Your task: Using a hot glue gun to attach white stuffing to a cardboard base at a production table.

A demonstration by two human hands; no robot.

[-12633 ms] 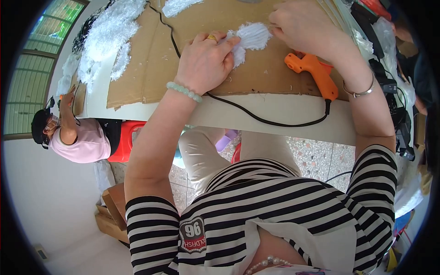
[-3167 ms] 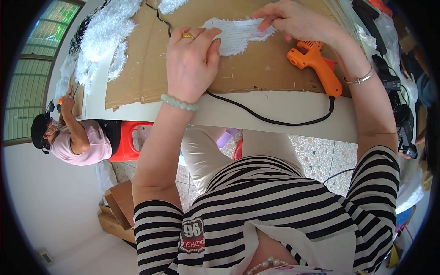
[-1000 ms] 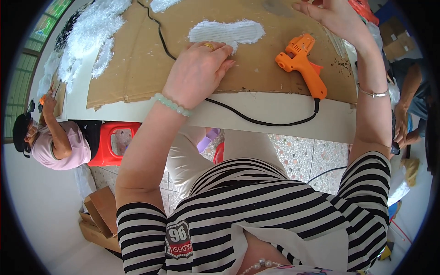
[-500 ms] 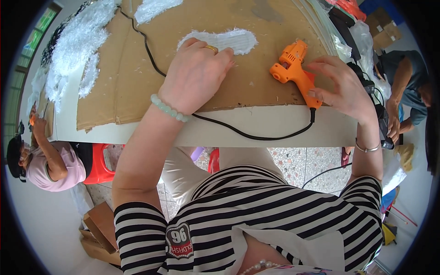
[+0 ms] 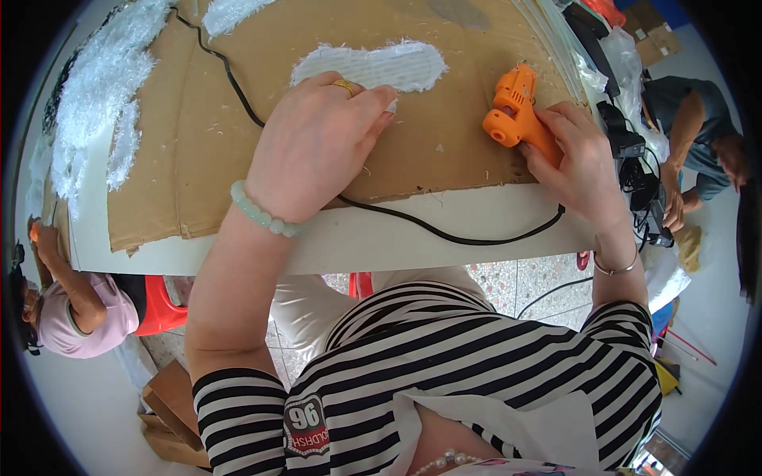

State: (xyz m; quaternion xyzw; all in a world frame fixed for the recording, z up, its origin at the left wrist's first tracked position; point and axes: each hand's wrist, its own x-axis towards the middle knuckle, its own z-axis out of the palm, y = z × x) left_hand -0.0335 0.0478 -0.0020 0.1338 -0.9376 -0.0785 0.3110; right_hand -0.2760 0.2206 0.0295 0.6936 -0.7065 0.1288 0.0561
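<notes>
White fibrous oval patch point(image 5: 373, 65) lies on the brown cardboard sheet point(image 5: 198, 143) in front of me, its long axis running left to right across the sheet. Far to my left, loose heaps of the same white fluff point(image 5: 99, 87) sit along the cardboard's edge, well apart from my hands. My left hand point(image 5: 317, 147) rests palm down on the cardboard, fingers spread flat and gripping nothing, the fingertips point(image 5: 386, 101) pressing on the near edge of the patch toward its right half. A black cord point(image 5: 444, 234) runs from the top of the sheet, under that wrist, and loops along the white table edge point(image 5: 381, 246) toward my right. Further right, the orange hot glue gun point(image 5: 516, 119) lies on the cardboard, its body pointing away from me. My right hand point(image 5: 579, 170) is curled around its handle, fingers closed on it. So the patch lies up and to the left of the gun, near it but not touching; my left hand is already on the patch, and my right hand is the one with the tool.
</notes>
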